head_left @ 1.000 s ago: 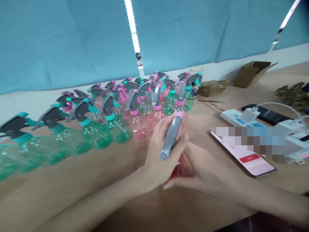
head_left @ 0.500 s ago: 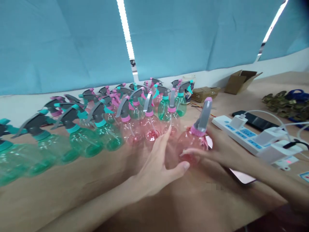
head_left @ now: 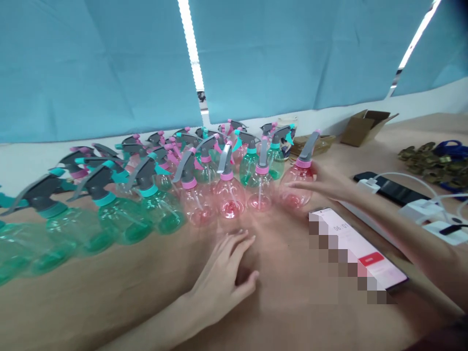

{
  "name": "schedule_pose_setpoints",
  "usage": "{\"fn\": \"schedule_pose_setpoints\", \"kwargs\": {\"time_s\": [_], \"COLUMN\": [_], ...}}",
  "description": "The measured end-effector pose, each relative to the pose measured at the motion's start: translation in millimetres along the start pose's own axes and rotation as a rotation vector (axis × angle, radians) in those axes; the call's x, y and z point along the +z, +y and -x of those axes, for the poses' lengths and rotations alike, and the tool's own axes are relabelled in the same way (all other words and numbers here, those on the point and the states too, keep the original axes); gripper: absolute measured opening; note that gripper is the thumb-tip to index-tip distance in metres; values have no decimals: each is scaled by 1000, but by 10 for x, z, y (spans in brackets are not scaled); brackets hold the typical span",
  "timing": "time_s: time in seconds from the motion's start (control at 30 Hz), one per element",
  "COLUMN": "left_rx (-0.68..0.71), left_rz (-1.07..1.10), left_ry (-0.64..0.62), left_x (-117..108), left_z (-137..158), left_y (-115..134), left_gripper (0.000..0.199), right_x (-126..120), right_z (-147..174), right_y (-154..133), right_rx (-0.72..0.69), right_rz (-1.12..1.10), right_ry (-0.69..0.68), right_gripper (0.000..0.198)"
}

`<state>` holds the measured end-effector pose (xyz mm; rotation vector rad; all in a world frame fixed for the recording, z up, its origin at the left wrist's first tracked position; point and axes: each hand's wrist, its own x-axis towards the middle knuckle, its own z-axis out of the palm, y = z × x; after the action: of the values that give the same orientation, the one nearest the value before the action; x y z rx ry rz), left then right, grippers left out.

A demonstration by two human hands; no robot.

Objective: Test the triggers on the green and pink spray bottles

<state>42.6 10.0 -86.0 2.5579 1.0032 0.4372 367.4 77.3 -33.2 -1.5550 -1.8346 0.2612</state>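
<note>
My right hand [head_left: 325,183] grips the round body of a pink spray bottle [head_left: 293,183] at the right end of the front row; the bottle stands upright, its grey trigger head tilted up. Just left of it is another pink spray bottle [head_left: 260,187] with a pink collar. My left hand [head_left: 228,270] hovers low over or rests on the table [head_left: 278,292], fingers apart and holding nothing, in front of a pink spray bottle [head_left: 230,195]. Green spray bottles [head_left: 124,217] with turquoise collars continue the row leftward.
Several more spray bottles crowd behind the front row. A lit phone [head_left: 365,256] lies under my right forearm. Beyond are white chargers with cables [head_left: 420,212], a dark phone [head_left: 391,187], an open cardboard box [head_left: 366,127] and a heap of brownish pieces [head_left: 424,161].
The pink spray bottle in my right hand has moved away from me to the right end of the row. My left hand has drawn back toward me. The lit phone now shows.
</note>
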Motion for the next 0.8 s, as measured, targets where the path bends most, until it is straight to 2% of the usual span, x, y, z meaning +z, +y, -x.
{"fn": "schedule_pose_setpoints", "kwargs": {"time_s": [0.33,0.6,0.8], "left_rx": [59,37,31], "left_rz": [-30,-25,-25], "left_ry": [19,-18,-27], "left_x": [64,-4,-62], "left_z": [12,39,160], "left_y": [-20,27,-18], "left_gripper": [56,53,53], "right_x": [112,95,93], "right_z": [-60,-24,-14], "right_y": [-15,-44,-81], "right_rx": [11,72,80], "right_rz": [-57,-35,-28], "right_ry": [-63,-84,-86], "right_gripper": [44,55,49]}}
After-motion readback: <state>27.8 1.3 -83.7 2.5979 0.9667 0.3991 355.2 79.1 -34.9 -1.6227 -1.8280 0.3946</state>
